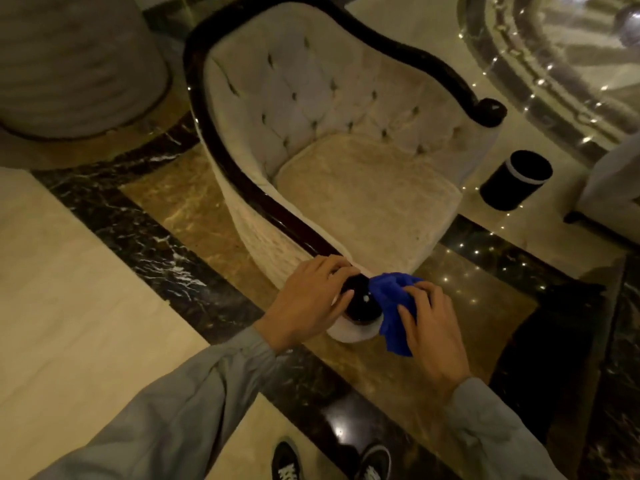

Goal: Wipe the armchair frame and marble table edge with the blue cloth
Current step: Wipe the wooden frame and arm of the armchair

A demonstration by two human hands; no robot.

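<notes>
A cream tufted armchair [363, 188] with a dark glossy wooden frame [207, 119] stands in front of me. My left hand [308, 299] rests on the near arm, fingers curled over the rounded dark end knob [360, 303]. My right hand [433, 323] grips the crumpled blue cloth [391, 306] and presses it against the right side of that knob. Part of the cloth hangs down below my fingers. A round marble table edge [540, 64] shows at the top right, away from both hands.
A black cylindrical bin [516, 180] stands on the floor right of the armchair. Another pale seat [613, 188] is at the right edge. A large grey rounded column base [76, 64] fills the top left. My shoes [329, 462] are on the polished marble floor.
</notes>
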